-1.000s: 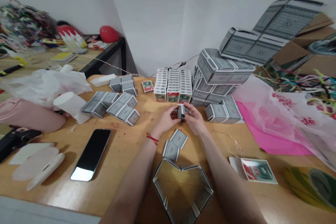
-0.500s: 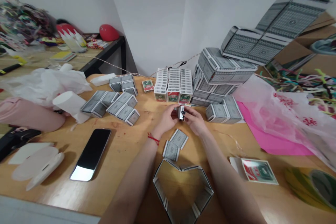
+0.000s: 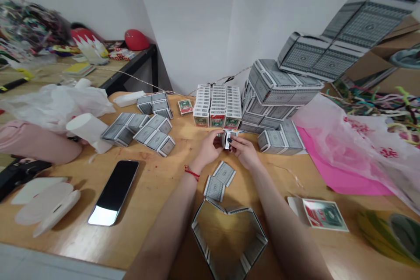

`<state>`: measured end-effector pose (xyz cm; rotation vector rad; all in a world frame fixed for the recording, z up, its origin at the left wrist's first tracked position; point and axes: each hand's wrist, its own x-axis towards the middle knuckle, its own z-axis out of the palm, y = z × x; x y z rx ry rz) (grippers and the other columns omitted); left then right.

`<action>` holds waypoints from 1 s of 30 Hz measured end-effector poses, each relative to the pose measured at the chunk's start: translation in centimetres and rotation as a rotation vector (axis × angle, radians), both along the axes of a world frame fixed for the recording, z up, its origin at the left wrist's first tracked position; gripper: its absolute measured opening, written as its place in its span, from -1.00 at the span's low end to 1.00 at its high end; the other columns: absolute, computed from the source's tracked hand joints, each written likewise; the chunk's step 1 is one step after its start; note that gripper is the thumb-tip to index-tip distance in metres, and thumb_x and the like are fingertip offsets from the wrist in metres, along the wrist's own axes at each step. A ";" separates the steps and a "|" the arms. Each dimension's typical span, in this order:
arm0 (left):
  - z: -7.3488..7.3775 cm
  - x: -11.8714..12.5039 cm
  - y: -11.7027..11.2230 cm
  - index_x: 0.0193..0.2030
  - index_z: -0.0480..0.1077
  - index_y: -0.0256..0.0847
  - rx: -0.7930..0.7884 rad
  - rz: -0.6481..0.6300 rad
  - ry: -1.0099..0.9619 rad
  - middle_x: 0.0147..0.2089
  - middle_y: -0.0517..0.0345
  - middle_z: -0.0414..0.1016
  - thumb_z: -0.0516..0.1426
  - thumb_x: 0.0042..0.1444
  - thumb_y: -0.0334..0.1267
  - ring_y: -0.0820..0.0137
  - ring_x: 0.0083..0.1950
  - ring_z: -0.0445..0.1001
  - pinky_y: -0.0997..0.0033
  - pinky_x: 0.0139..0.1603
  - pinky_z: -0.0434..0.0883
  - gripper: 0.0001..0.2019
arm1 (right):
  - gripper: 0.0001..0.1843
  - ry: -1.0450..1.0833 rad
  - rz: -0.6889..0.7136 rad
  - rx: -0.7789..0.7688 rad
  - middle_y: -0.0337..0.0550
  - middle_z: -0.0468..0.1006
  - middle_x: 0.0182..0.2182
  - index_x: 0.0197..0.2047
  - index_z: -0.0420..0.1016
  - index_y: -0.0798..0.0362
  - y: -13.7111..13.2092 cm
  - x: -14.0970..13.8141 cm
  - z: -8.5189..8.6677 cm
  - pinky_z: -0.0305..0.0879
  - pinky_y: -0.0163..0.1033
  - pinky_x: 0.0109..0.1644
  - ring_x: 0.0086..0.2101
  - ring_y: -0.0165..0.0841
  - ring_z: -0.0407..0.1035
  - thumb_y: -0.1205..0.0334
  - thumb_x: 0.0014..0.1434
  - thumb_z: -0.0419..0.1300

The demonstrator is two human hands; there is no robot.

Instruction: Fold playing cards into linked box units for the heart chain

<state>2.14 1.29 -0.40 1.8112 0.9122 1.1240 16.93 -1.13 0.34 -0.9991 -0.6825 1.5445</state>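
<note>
- Soft, slightly dim indoor light; the wall (image 3: 187,22) looks dull grey, and the light source is out of view.
- White glare covers the near end of the phone (image 3: 114,192).
- A pale sheen lies on the table (image 3: 154,223).
- Soft-edged shadow beside the white case (image 3: 59,214).
- Wide-angle distortion stretches things near the edges; the tape roll (image 3: 377,238) is blurred.
- The folded card (image 3: 226,140) shows little crisp detail.

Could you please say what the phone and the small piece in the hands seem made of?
The small piece looks like thin card, finish unclear, given its grey face and white edge. The phone appears glass-fronted and glossy, mirroring a bright patch.
</note>
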 end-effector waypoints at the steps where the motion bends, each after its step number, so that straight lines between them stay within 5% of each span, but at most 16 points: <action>1: 0.0 0.0 0.0 0.00 0.21 -0.24 -0.001 -0.004 -0.007 -0.06 0.00 0.40 0.07 -0.13 -0.59 0.39 -0.13 0.45 0.32 -0.11 0.44 -0.51 | -0.66 -0.002 -0.011 -0.001 -0.22 0.49 -0.50 -0.34 0.54 0.10 0.0 0.0 0.0 0.17 -0.30 -0.44 -0.57 -0.51 0.25 0.23 -0.29 0.37; 15: -0.2 -0.1 0.0 0.06 0.21 -0.17 0.039 0.037 0.106 0.02 0.02 0.34 0.06 -0.14 -0.61 0.34 -0.01 0.37 0.23 0.02 0.37 -0.44 | -0.66 -0.392 -0.073 0.067 -0.26 0.37 -0.68 -0.45 0.54 0.12 0.1 0.2 -0.5 0.06 -0.33 -0.54 -0.62 -0.48 0.16 0.01 -0.21 0.27; 30: 1.1 -0.1 -0.5 0.02 0.25 -0.16 0.103 0.054 0.170 0.04 0.05 0.31 0.06 -0.19 -0.64 0.29 0.05 0.32 0.17 0.05 0.34 -0.43 | -0.77 -0.646 -0.183 0.195 -0.25 0.36 -0.66 -0.58 0.43 0.11 0.0 -0.1 -0.9 0.09 -0.33 -0.49 -0.59 -0.45 0.17 0.10 -0.10 0.17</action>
